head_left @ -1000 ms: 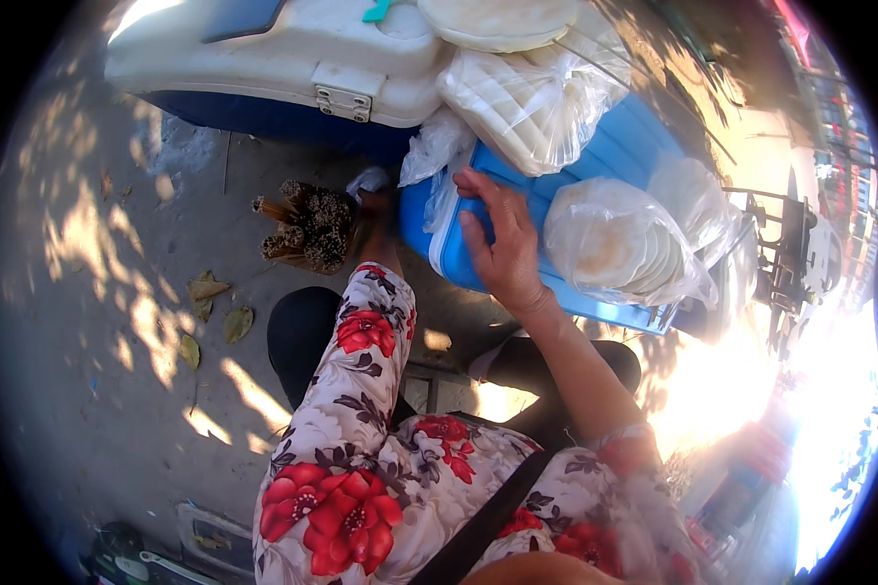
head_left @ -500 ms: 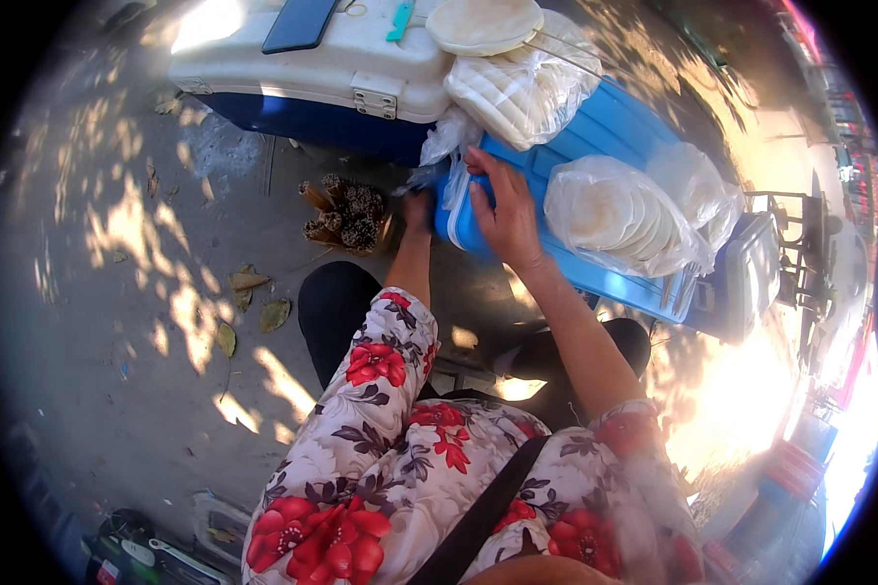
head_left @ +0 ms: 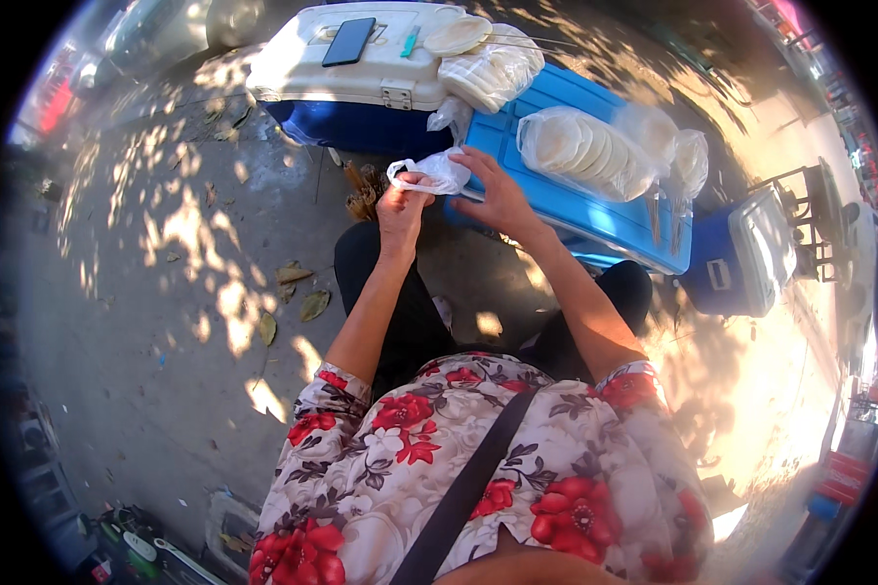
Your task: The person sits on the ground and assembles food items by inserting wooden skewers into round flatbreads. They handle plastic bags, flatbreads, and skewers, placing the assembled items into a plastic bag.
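A crumpled white plastic bag (head_left: 443, 175) hangs in front of me, with the fingers of my left hand (head_left: 403, 210) closed on its looped end. At its other end is my right hand (head_left: 502, 198), thumb and fingers spread apart. Its fingertips come up close beside the bag; whether they touch it I cannot tell. Just beyond my right hand lies the blue plastic lid (head_left: 517, 132) of a box, bearing a clear bag of round flat white discs (head_left: 578, 146). Partly hidden behind my left hand, a bundle of thin brown sticks (head_left: 363, 202) stands on the ground.
A white-lidded blue cooler (head_left: 307, 83) stands ahead, with a dark phone (head_left: 349, 42) and a small green item (head_left: 410, 41) on top. Another bag of discs (head_left: 493, 73) rests beside them. A second blue cooler (head_left: 741, 258) is at the right. Dry leaves (head_left: 314, 305) lie on the ground.
My left hand has come up from beside the blue box and now holds the white plastic bag. My right hand stays near the box edge, fingers still spread. The view has shifted.
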`<act>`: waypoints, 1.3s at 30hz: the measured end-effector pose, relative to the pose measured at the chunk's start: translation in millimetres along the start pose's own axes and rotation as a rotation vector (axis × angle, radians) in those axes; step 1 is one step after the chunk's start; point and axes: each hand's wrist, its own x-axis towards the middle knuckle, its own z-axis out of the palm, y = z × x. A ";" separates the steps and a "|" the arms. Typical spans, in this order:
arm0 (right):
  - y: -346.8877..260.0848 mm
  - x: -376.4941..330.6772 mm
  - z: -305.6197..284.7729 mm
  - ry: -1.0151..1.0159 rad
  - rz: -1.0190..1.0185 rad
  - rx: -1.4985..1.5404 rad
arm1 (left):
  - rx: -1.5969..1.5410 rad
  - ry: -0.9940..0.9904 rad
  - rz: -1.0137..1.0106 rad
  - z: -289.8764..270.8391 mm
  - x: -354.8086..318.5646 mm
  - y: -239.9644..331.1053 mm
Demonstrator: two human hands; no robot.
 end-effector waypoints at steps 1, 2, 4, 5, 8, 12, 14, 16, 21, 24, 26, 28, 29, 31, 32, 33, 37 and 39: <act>5.1 -10.7 -1.7 0.012 -0.078 -0.089 | -0.013 -0.081 0.006 4.1 -5.6 11.3; 8.6 -19.3 -8.0 0.021 0.133 0.053 | -0.022 -0.085 -0.003 9.8 -9.4 25.9; 10.7 -35.6 -23.4 0.029 0.548 0.344 | -0.047 -0.084 -0.024 18.5 -18.6 51.9; -5.1 -39.4 -35.2 0.130 0.609 0.562 | -0.031 -0.032 0.038 15.4 -16.8 50.9; -30.0 -57.0 -66.4 0.236 0.710 1.020 | 0.144 -0.083 0.183 23.1 -18.2 69.8; -47.8 -71.8 -91.7 0.176 0.708 0.800 | 0.440 -0.227 0.346 46.9 -37.6 93.4; -50.7 -71.9 -100.7 -0.010 0.700 0.543 | 0.793 -0.448 0.738 60.3 -39.8 99.0; -52.2 -76.1 -101.5 -0.115 0.667 0.446 | 1.068 -0.459 0.866 77.3 -47.0 96.3; -57.3 -88.7 -116.8 -0.091 0.479 0.171 | 0.519 -0.248 0.250 67.0 -39.4 75.9; -25.5 -110.7 -119.2 -0.038 0.550 0.199 | 0.392 -0.208 -0.011 53.1 -36.9 79.3; -0.6 -124.7 -117.8 -0.012 0.547 0.197 | 0.346 -0.077 -0.129 51.2 -37.1 78.1; 9.4 -130.7 -118.4 -0.032 0.665 0.388 | 0.253 -0.047 -0.126 54.6 -38.6 78.3; 4.9 -127.0 -120.5 0.021 0.718 0.425 | 0.203 -0.021 -0.115 51.7 -36.8 75.8; -10.9 -115.9 -129.3 0.136 0.823 0.500 | 0.106 -0.060 -0.012 36.7 -28.6 68.8; -7.3 -117.5 -131.3 0.178 0.805 0.552 | 0.023 -0.178 -0.076 19.9 -20.9 68.5; 3.1 -120.7 -133.4 0.215 0.786 0.603 | -0.062 -0.217 -0.146 13.4 -18.8 67.2; 18.9 -128.1 -146.6 0.220 0.710 0.337 | -0.438 -0.215 -0.300 16.0 -26.1 64.2; 6.3 -126.2 -149.3 0.250 0.602 0.131 | -0.385 -0.362 -0.316 12.0 -27.8 68.0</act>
